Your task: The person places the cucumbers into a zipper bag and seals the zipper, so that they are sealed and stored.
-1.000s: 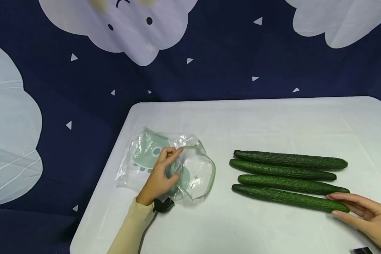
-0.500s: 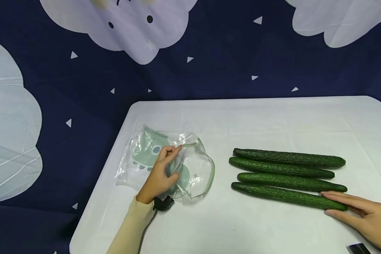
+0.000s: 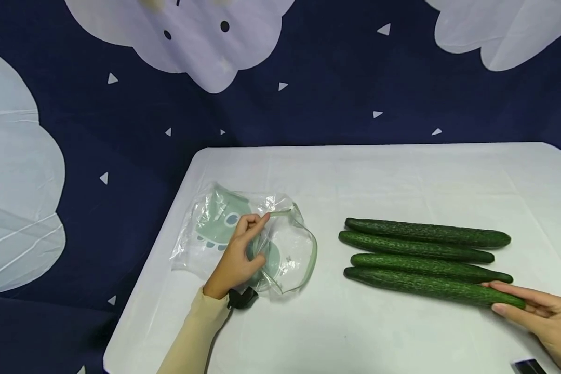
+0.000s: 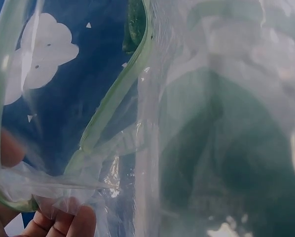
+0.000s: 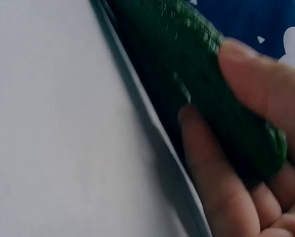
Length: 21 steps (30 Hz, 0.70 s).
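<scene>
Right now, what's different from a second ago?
The nearest cucumber has shifted slightly right, and its end in the right hand seems lifted. Nothing new was grabbed or let go. The left hand still holds the clear plastic bag; the other three cucumbers stayed put.

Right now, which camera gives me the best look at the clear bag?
The head view: the clear bag is all within frame on the white table, though the left hand covers part of it. The left wrist view shows only a close-up section, with its green rim. The right wrist view shows none of it.
</scene>
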Motion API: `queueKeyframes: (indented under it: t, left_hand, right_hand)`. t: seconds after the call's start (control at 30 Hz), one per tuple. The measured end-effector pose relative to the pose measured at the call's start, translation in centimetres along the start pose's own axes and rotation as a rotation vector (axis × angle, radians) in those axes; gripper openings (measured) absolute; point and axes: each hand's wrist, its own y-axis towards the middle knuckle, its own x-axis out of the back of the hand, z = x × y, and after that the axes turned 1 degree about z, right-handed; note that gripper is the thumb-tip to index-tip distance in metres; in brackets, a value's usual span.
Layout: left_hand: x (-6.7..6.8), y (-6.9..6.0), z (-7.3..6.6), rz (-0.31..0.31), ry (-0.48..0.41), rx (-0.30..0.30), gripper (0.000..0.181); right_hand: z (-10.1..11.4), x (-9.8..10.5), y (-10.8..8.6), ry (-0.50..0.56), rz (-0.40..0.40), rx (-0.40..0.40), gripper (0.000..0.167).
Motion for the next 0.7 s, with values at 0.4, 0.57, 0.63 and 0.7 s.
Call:
queueKeyframes:
  t: [0.4,0.57,0.63,0.7]
  left_hand:
    - [-0.4,0.3,-1.3,-0.043,0.016,-0.043,0.081]
    - [-0.3,0.7,-2.4,-0.057,0.034,-0.088,0.078]
    - [-0.2,0.7,-2.4,-0.07,0.042,-0.101,0.078]
    - [-0.2,0.7,-2.2,-0.083,0.048,-0.111,0.077]
  right_hand:
    - [3.4,-2.5,0.2,0.373,-0.013,0.064,0.043]
    - [5.7,-5.4,-0.2,0.442,-0.005,-0.073,0.04]
    - [6.6,-6.7,-0.1,0.55,0.032,-0.119,0.039]
    - [7.5,-8.2,0.0,0.606,0.067,-0.167,0.038]
